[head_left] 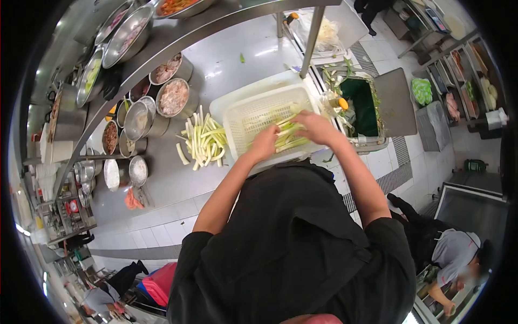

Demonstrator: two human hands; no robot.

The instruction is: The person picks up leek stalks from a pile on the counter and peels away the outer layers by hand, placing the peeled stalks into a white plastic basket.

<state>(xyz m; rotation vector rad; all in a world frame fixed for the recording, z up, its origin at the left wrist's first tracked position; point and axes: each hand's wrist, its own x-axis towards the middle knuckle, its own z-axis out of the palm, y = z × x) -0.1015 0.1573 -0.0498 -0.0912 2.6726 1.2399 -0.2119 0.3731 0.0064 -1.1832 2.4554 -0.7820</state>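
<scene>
My left hand (pixel 264 143) is over the near side of a white perforated basket (pixel 252 114), fingers closed on the end of a pale green vegetable stalk. Across from it, my right hand (pixel 315 128) curls over the stalks (pixel 291 141) at the basket's right side and grips some of them. Part of what the fingers hold is hidden. The basket sits in a larger whitish tub (pixel 217 105). Left of the tub, a loose pile of cut pale stalks (pixel 204 138) lies directly on the steel table.
Metal pots of raw meat (pixel 173 98) and several bowls stand at the left on the steel table (pixel 226 65). A shelf edge (pixel 178 44) crosses above. To the right is a green-lined bin (pixel 359 108) with leaf scraps. A co-worker (pixel 456 251) bends at the lower right.
</scene>
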